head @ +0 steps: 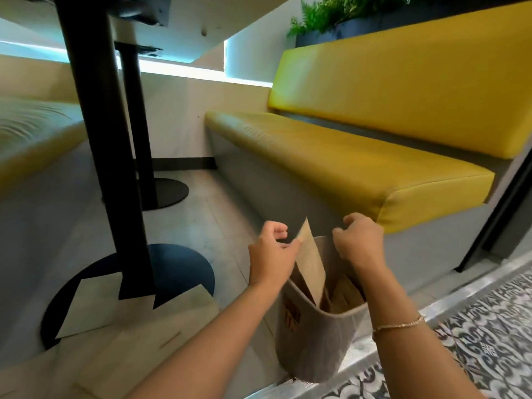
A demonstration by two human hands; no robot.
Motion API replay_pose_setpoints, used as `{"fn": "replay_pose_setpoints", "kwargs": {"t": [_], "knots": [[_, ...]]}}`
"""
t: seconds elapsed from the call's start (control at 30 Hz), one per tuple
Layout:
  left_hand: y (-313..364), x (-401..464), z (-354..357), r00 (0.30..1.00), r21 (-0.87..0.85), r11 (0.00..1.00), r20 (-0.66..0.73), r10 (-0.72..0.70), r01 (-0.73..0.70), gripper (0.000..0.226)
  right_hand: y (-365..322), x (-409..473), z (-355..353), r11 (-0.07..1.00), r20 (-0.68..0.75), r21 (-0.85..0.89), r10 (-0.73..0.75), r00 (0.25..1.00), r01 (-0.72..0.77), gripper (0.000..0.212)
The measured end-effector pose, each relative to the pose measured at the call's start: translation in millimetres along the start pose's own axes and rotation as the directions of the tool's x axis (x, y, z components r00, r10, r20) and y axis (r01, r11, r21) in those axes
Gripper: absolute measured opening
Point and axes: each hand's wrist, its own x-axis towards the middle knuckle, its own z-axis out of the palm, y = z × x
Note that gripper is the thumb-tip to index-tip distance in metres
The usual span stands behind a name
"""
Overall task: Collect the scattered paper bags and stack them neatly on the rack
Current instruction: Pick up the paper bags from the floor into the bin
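I am low to the floor beside a bench. My left hand [270,254] pinches the edge of a flat brown paper bag [311,263] that stands half inside a large grey-brown carrier bag [316,349]. My right hand [359,240], fingers curled, grips the carrier's far rim and holds it apart. More brown paper bags [345,292] lie inside the carrier. Two pale flat paper bags lie on the floor at the near table's base, one on the left [89,306] and one on the right [178,318].
A black table post [100,139] on a round dark base [178,269] stands to the left, a second post [138,110] behind it. A yellow padded bench [345,156] runs along the right. Patterned tiles [475,341] cover the floor at lower right. No rack is in view.
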Motion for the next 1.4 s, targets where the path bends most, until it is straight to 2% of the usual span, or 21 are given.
{"fn": "replay_pose_setpoints", "kwargs": {"t": [0.07,0.17,0.3,0.4,0.53,0.57,0.63,0.67,0.73,0.83,1.07,1.2,1.3,1.4], "knots": [[-7.9,-4.4,-1.9,0.998,0.026,1.000,0.053,-0.015,0.013,0.035,-4.8,-5.1,5.6,0.999,-0.002,0.003,-0.043,0.999,0.043,0.036],[-25.0,-9.6,-18.0,0.998,0.100,0.995,0.059,-0.034,0.028,0.031,-17.1,-19.4,20.4,0.992,0.042,0.026,-0.127,0.991,0.126,0.032],[-71.9,-12.2,-57.3,0.989,0.249,0.958,-0.001,-0.149,0.145,0.013,-37.3,-46.0,63.4,0.969,0.250,0.042,-0.247,0.936,0.244,0.023],[-123.2,-21.9,-94.2,0.948,0.353,0.886,-0.007,-0.318,0.300,0.005,-40.7,-72.1,111.1,0.942,0.467,-0.062,-0.264,0.844,0.329,0.026],[-183.4,-42.9,-138.2,0.868,0.532,0.727,-0.029,-0.496,0.434,0.016,-15.2,-113.5,179.8,0.855,0.755,-0.204,-0.172,0.633,0.476,0.030],[-193.6,-49.5,-146.3,0.847,0.584,0.678,-0.031,-0.531,0.446,0.017,-4.8,-122.1,195.4,0.842,0.798,-0.219,-0.136,0.587,0.493,0.032],[-214.1,-62.0,-157.5,0.809,0.669,0.595,-0.018,-0.587,0.446,0.011,17.2,-135.9,219.1,0.840,0.838,-0.260,-0.049,0.544,0.476,0.035],[-223.0,-68.3,-160.6,0.786,0.699,0.559,-0.008,-0.618,0.446,0.006,28.3,-141.2,228.7,0.838,0.845,-0.282,-0.014,0.535,0.467,0.037],[-239.4,-78.8,-161.8,0.752,0.749,0.500,0.002,-0.659,0.435,0.021,48.9,-149.9,245.9,0.844,0.848,-0.312,0.041,0.528,0.436,0.038],[-260.0,-90.7,-155.9,0.734,0.796,0.476,0.060,-0.676,0.373,0.034,69.4,-156.5,267.2,0.863,0.828,-0.339,0.086,0.554,0.374,0.034],[-289.0,-101.2,-129.2,0.768,0.886,0.427,0.142,-0.625,0.184,0.072,72.5,-165.0,299.4,0.902,0.802,-0.311,0.079,0.592,0.300,0.032],[-302.8,-103.4,-122.1,0.810,0.917,0.383,0.142,-0.570,0.108,0.067,73.4,-172.7,316.9,0.922,0.794,-0.309,0.116,0.596,0.232,0.036],[-306.2,-100.3,-121.1,0.785,0.914,0.391,0.162,-0.598,0.109,0.066,72.5,-170.1,323.8,0.933,0.763,-0.334,0.182,0.620,0.136,0.044],[-305.3,-96.7,-122.8,0.759,0.906,0.408,0.188,-0.624,0.111,0.062,72.1,-167.1,328.1,0.928,0.742,-0.371,0.275,0.611,0.032,0.054]]}}
